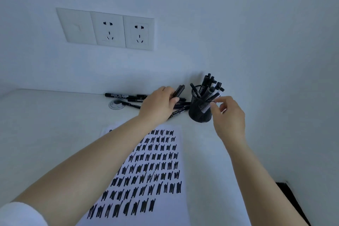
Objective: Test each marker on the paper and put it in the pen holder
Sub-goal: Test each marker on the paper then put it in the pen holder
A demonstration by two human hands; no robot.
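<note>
A black mesh pen holder [200, 110] stands near the wall with several black markers [209, 83] sticking out of it. To its left, several loose black markers [121, 95] lie in a pile on the white desk. My left hand [157, 104] is over that pile and grips one black marker [179, 90], which points up and away. My right hand [229, 113] hovers just right of the holder, its thumb and fingers loosely curled by the rim, holding nothing that I can see. White paper [198, 180] covered with rows of black scribbles lies in front of me.
A round grey cable grommet [116, 104] is set in the desk left of the pile. Wall sockets [110, 31] sit above. The wall rises right behind the holder. A dark gap [293, 200] shows past the desk's right edge.
</note>
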